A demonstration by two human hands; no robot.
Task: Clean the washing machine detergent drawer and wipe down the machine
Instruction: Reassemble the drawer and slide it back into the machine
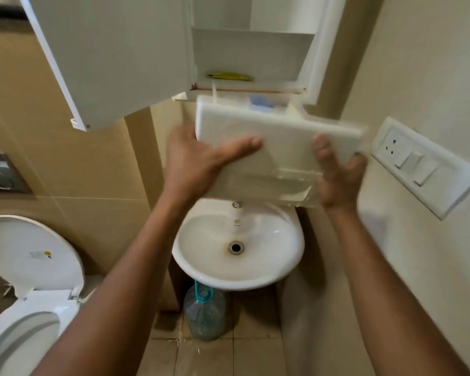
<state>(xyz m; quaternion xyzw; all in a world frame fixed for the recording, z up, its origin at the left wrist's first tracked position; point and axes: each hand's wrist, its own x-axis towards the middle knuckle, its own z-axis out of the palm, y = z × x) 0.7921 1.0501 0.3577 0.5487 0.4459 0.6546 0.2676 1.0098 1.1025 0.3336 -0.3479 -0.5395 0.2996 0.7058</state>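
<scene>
- The person stands at the small wash basin [238, 256] and holds the detergent drawer [269, 137] in the air directly above it, tilted so its white front panel faces them and its right end dips lower.
- The left hand [198, 158] grips the drawer's left end, thumb laid flat across the front panel and the other fingers hidden behind it.
- The right hand [337, 175] supports the drawer's lower right corner; its fingers [322, 150] are spread and curled round the edge, pressing rather than fully closed.
- A blue insert [261, 101] shows in the top of the drawer, just under the open wall cabinet [114, 58] above the basin.
- The picture is blurred around the drawer, so I cannot tell whether water runs off it; the tap [237, 206] sits right below it.
- This looks to me like the rinsing or draining step, with the washing machine itself not in sight.
- The next move probably calls for a firm hold at both ends while tipping the compartments over the basin, keeping clear of the cabinet door above.
- A toilet [25, 308] stands left of the basin and a water bottle [204, 313] beneath it.
</scene>
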